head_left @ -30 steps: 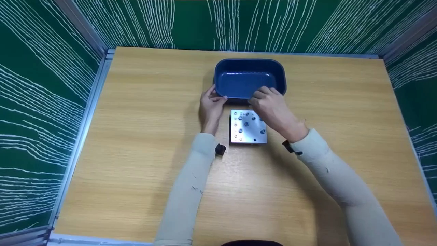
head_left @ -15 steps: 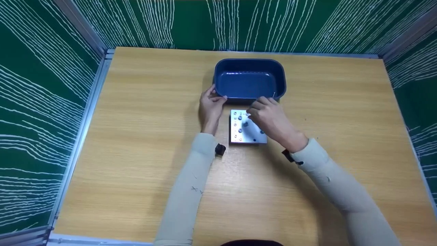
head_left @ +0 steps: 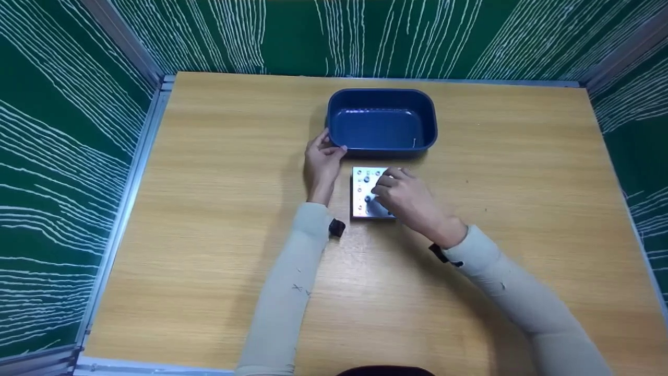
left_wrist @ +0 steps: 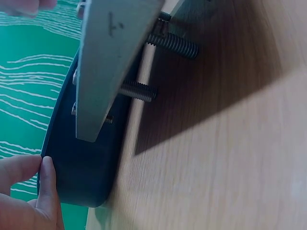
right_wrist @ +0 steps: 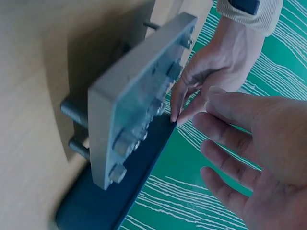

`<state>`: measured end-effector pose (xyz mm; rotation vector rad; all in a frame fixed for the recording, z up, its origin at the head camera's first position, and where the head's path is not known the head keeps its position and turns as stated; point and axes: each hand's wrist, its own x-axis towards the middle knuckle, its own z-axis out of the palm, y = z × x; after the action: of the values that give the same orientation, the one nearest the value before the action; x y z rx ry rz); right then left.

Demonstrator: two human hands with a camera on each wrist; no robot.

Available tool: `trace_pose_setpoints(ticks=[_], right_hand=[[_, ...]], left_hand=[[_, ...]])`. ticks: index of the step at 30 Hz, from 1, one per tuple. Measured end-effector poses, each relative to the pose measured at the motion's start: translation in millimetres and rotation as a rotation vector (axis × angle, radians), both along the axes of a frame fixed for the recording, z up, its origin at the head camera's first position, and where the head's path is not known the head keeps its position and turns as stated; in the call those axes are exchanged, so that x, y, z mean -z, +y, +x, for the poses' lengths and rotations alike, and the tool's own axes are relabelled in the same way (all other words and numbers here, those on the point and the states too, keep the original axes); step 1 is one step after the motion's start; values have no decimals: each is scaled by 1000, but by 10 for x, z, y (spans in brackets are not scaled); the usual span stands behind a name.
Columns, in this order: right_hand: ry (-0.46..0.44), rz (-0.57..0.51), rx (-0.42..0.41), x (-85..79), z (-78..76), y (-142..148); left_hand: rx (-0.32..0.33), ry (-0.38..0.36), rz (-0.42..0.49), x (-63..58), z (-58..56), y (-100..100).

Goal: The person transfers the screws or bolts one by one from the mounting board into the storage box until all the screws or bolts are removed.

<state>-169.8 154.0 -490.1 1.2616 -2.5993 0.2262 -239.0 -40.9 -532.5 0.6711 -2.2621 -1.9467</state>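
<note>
My left hand (head_left: 322,166) pinches the front left corner of a dark blue bin (head_left: 386,153) between thumb and fingers; the left wrist view shows the fingertips (left_wrist: 46,167) at its rim. A square metal plate (head_left: 359,198) with several bolts stands in front of the bin, raised off the table on threaded bolts (left_wrist: 175,44) poking out below. My right hand (head_left: 409,201) is over the plate's right side, hiding part of it. In the right wrist view its fingers (right_wrist: 225,160) are loosely bent beside bolt heads (right_wrist: 123,143), holding nothing visible. A small thin piece (head_left: 415,142) lies in the bin.
The wooden table (head_left: 209,235) carries the bin and plate. Green walls (head_left: 292,36) with white lines enclose its back and sides, with metal framing (head_left: 130,172) along the edges. A dark wrist camera (head_left: 337,228) sits on the left wrist.
My right hand has drawn back from the bin's front rim to over the plate. The thin piece seen by the fingers at the rim now lies inside the bin. My left hand has not moved.
</note>
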Motion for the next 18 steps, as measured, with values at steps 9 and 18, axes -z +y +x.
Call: trace_pose_setpoints(ticks=[9,18], right_hand=[[-37,25,-15,117,96,-66],[-100,62,-7,192,157,-132]], left_hand=[[1,-11,-18,10,1,-5],[-6,12,20,15,-9,4]])
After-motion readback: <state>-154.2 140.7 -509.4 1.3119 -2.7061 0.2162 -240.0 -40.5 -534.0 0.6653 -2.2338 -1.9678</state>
